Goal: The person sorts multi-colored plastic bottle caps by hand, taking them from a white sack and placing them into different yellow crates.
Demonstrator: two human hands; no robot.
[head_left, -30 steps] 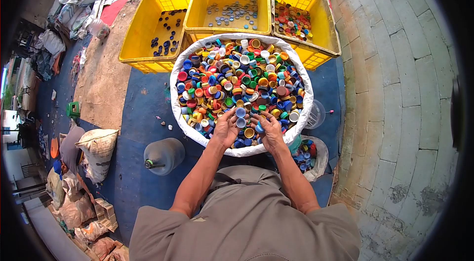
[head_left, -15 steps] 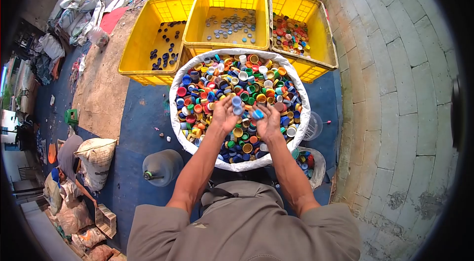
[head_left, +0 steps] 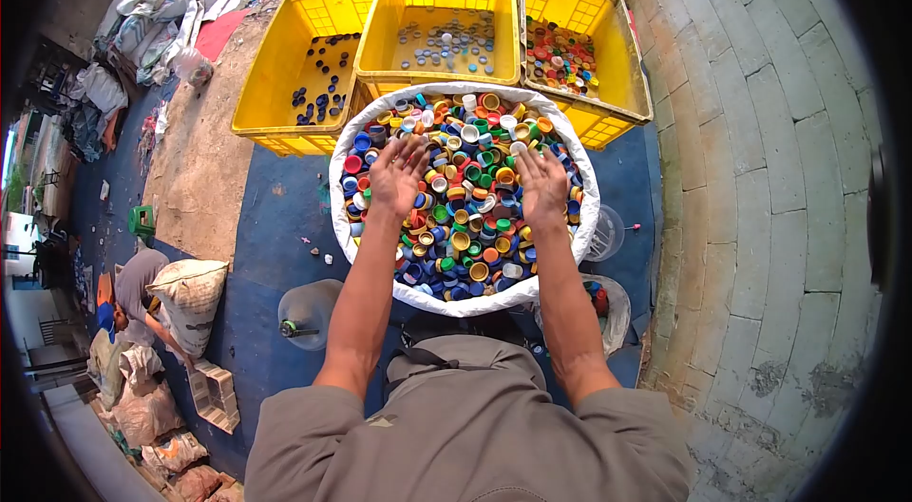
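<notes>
A wide white sack full of mixed bottle caps stands in front of me. Above the left part of the caps is my left hand, its fingers apart and holding nothing I can see. My right hand hovers over the right part, also open, with no cap visible in it. Beyond the sack, the middle yellow crate contains light blue and grey caps; one pale cap shows bright there, perhaps in the air. Dark caps lie in the left crate, mostly red and orange ones in the right crate.
A large clear plastic jug is on the blue floor sheet left of the sack. On the right are a small bag of caps, a clear container and a block wall. Another person bends by stuffed sacks at left.
The light blue caps by my left hand and the blue cap at my right hand have left them. Both hands have opened, spread apart and moved slightly forward.
</notes>
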